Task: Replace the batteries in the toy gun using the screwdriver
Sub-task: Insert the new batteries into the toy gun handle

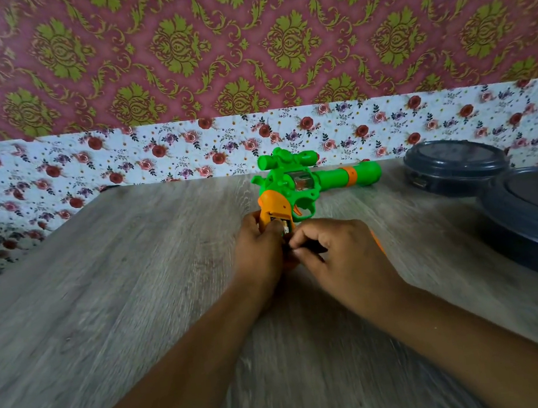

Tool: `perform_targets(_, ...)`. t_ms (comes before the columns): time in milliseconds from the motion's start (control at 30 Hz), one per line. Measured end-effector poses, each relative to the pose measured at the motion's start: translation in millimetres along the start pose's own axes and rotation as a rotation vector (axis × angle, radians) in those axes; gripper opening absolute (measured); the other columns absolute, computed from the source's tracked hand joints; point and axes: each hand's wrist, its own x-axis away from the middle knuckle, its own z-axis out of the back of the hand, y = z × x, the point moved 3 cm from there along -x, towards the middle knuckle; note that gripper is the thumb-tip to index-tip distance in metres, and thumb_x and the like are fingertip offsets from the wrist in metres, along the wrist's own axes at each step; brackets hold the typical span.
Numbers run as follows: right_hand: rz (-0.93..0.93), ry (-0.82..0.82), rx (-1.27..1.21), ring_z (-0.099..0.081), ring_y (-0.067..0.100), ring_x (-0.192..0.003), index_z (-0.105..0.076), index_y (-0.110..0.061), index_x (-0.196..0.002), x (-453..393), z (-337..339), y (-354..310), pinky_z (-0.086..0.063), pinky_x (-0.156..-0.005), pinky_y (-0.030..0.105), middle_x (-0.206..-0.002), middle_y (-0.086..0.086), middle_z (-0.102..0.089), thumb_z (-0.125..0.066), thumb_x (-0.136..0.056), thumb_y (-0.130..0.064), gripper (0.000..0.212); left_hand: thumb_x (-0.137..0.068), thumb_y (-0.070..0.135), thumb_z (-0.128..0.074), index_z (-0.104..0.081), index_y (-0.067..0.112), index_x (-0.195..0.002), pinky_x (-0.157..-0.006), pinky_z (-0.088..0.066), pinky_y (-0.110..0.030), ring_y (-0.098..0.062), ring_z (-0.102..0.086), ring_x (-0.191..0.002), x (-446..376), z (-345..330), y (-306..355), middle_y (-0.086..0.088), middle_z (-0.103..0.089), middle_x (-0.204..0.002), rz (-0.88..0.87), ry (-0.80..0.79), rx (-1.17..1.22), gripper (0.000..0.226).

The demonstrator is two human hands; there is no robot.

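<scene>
— Both hands are working at the grip: the left hand (pixel 258 238) is wrapping the orange handle (pixel 273 210) of the toy gun (pixel 305 180), the right hand (pixel 328 247) is pinching something dark (pixel 309 249) — a battery or the screwdriver, I can't tell.

— Handling?

— Probably light, stiff, slick plastic; holding the handle is looking safest. It's lying mid-table (pixel 136 284), barrel rightward, with two dark round lids (pixel 456 164) crowding the right edge — open room is lying left.
</scene>
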Motion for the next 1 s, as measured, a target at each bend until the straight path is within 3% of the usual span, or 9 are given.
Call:
perform_targets(167,-0.029,-0.011,0.006,-0.055,0.017,-0.068,-0.059,-0.011,-0.071,-4,-4,4,-0.047,-0.063,0.031,-0.072,0.001,-0.058,-0.06,-0.067,-0.006,0.007,-0.091,0.022,-0.046,-0.055,0.008,-0.106,-0.045,-0.049,-0.022,-0.019,-0.06,-0.071,1,0,0,-0.012,-0.059,-0.086,0.013,-0.01,0.062,0.022)
perform_targets(267,-0.18,0.053,-0.092,-0.046,0.006,-0.057,-0.061,-0.012,-0.066,-6,-3,9,-0.037,-0.056,0.014,-0.065,-0.008,-0.052,-0.07,-0.065,-0.004,0.012,-0.066,0.052,-0.043,-0.059,0.005,-0.103,-0.055,-0.051,-0.032,-0.029,-0.061,-0.083,-2,1,-5,-0.023,-0.061,-0.097,0.04,0.031,0.058,0.061)
perform_targets(333,-0.294,0.088,-0.173,-0.048,0.007,-0.055,-0.064,-0.01,-0.064,-7,-3,9,-0.037,-0.054,0.013,-0.06,-0.012,-0.053,-0.072,-0.065,-0.001,0.012,-0.056,0.057,-0.039,-0.061,0.006,-0.101,-0.057,-0.048,-0.032,-0.029,-0.058,-0.084,-3,2,-8,-0.022,-0.06,-0.098,0.061,0.053,0.067,0.071)
perform_targets(467,-0.357,0.105,-0.219,-0.052,0.012,-0.055,-0.066,-0.007,-0.062,-10,-6,6,-0.044,-0.059,0.027,-0.059,-0.011,-0.055,-0.07,-0.064,0.003,0.011,-0.054,0.061,-0.037,-0.06,0.009,-0.094,-0.061,-0.043,-0.033,-0.027,-0.053,-0.081,-6,2,-10,-0.02,-0.057,-0.092,0.063,0.035,0.06,0.07)
perform_targets(533,-0.37,0.106,-0.22,-0.051,0.01,-0.055,-0.067,-0.009,-0.062,-10,-7,7,-0.044,-0.059,0.027,-0.06,-0.009,-0.056,-0.069,-0.063,0.003,0.013,-0.054,0.062,-0.036,-0.059,0.008,-0.095,-0.062,-0.042,-0.034,-0.027,-0.052,-0.08,-6,2,-11,-0.02,-0.055,-0.09,0.069,0.031,0.036,0.071)
perform_targets(733,-0.386,0.048,-0.266,-0.049,0.003,-0.051,-0.071,-0.02,-0.068,-7,-12,9,-0.045,-0.056,0.022,-0.066,-0.006,-0.065,-0.068,-0.067,0.004,0.023,-0.067,0.048,-0.036,-0.052,0.008,-0.096,-0.042,-0.04,-0.02,-0.018,-0.047,-0.059,-7,0,-9,-0.008,-0.048,-0.073,0.035,-0.042,0.091,0.051)
perform_targets(867,-0.379,0.023,-0.267,-0.052,-0.001,-0.05,-0.074,-0.017,-0.07,-9,-12,10,-0.04,-0.055,0.013,-0.064,-0.008,-0.064,-0.065,-0.068,0.005,0.024,-0.066,0.049,-0.038,-0.054,0.005,-0.103,-0.047,-0.045,-0.025,-0.025,-0.056,-0.076,-6,0,-9,-0.016,-0.054,-0.089,0.036,-0.039,0.094,0.059)
perform_targets(1000,-0.358,-0.02,-0.248,-0.05,0.001,-0.05,-0.074,-0.012,-0.072,-10,-13,11,-0.04,-0.055,0.015,-0.064,-0.006,-0.06,-0.063,-0.069,0.006,0.022,-0.069,0.045,-0.037,-0.052,0.01,-0.102,-0.049,-0.048,-0.028,-0.026,-0.059,-0.081,-2,-2,-5,-0.02,-0.055,-0.096,0.019,-0.03,0.093,0.051)
